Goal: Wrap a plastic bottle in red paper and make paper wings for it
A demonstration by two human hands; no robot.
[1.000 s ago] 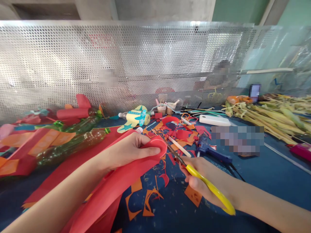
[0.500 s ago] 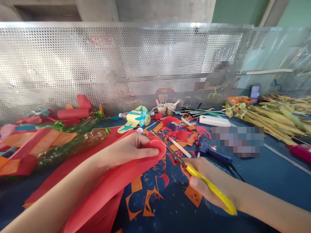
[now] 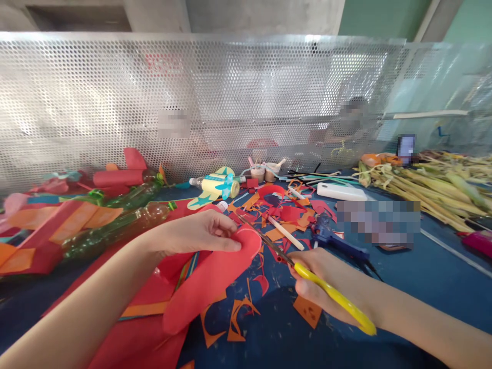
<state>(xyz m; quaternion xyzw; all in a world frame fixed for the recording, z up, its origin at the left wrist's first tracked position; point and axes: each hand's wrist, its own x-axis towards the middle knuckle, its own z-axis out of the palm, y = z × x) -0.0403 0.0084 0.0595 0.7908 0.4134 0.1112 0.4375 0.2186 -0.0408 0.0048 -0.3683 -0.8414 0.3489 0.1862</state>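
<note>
My left hand [image 3: 215, 230] pinches a long red felt piece [image 3: 215, 277] with a rounded end, thumb on top and fingers partly hidden behind. In my right hand [image 3: 319, 282] are scissors [image 3: 326, 292] with a yellow handle, their blades running along the rounded edge of the red piece; whether the blades are parted is hard to make out. Under my left forearm lies a larger red sheet [image 3: 134, 338] with an orange strip [image 3: 148, 309] on it. Orange cut-out scraps [image 3: 236, 323] are strewn on the dark blue table below the blades.
Green plastic bottles [image 3: 119, 225] and red and orange pieces crowd the left. A yellow decorated bottle [image 3: 215, 185] lies behind my hands. Rightward are a blue glue gun [image 3: 338, 238], a white case [image 3: 341, 191] and dried husks [image 3: 430, 184]. A perforated metal screen [image 3: 230, 92] stands behind.
The red piece has turned and swung; its lower end now lies further right, uncovering the orange strip. My left fingers have shifted slightly left along it. The scissors have hardly moved.
</note>
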